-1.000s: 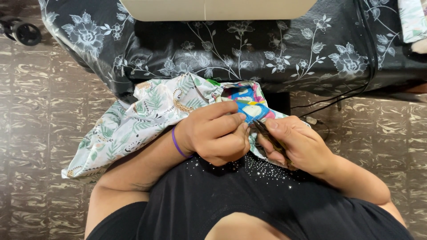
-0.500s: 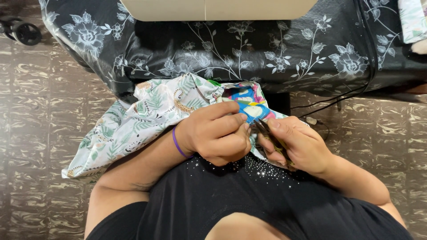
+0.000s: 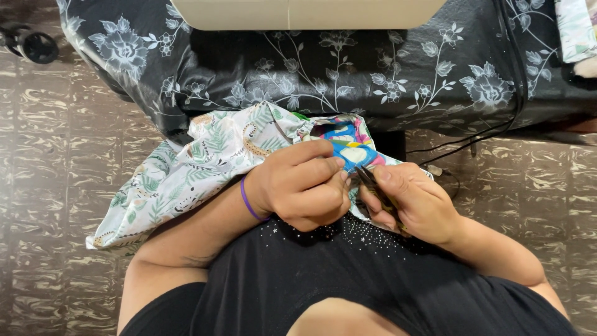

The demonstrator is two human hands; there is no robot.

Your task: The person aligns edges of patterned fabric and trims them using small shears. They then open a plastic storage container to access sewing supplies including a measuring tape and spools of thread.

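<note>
Brown marbled floor [image 3: 56,174] runs under a bench draped in a black cloth with grey flowers [image 3: 348,68]; a cream machine base [image 3: 305,6] sits on it at the top edge, and a thin cable [image 3: 460,146] trails down below the cloth's right side.

Seen from the head camera, the person sits below the bench edge with a leaf-print fabric [image 3: 199,168] gathered on the lap; its left end hangs toward the floor, and a bright blue-and-pink patch [image 3: 348,146] of it lies just below the cloth's hem. The left hand [image 3: 301,183] comes in from the lower left, wrist bent, a purple band [image 3: 247,200] around it, fingers curled shut and pinching the fabric beside the bright patch. The right hand [image 3: 413,199] comes in from the lower right, fingers closed around a small dark snipping tool [image 3: 373,186] whose tip points up toward the patch, touching the fabric next to the left thumb.

Compared with half a second earlier, both hands keep the same grip and place; only the left fingers have shifted slightly on the fabric.
</note>
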